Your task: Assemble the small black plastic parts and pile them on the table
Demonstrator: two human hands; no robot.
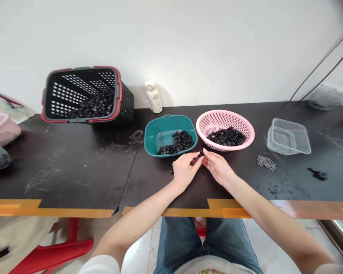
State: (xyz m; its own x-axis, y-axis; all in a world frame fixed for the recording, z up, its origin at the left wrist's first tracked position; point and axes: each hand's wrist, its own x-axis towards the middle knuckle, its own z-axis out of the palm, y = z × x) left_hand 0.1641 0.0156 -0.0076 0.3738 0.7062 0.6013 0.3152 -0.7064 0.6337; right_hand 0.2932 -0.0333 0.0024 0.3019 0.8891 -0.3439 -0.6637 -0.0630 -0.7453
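Both hands meet over the black table [74,160], just in front of the two bowls. The left hand [184,170] and the right hand [217,167] pinch one small black part [201,154] between their fingertips; the part sits at the meeting point, held just above the tabletop, with the left hand at its 8 o'clock and the right at its 4 o'clock. Both grips are clenched on that part, thumb against forefinger, the other fingers loosely curled.

At 11 o'clock from the part lies the teal bowl [154,133], with a heap of black parts [178,142] in its right half. At 1 o'clock stands the pink basket [246,127], with its own heap of black pieces [227,136] in the middle. The two containers stand just beside each other, rims nearly touching.

Well off at 3 o'clock lies a clear tub [288,137], and near its front a small pile of screws [266,163]. Farther right a black clump [318,174] rests on the table. At 10 o'clock, well apart, a black crate [82,95] with a red rim lies tipped on its side, dark pieces inside. A white bottle [153,97] stands against the wall at 11 o'clock, behind the teal bowl.
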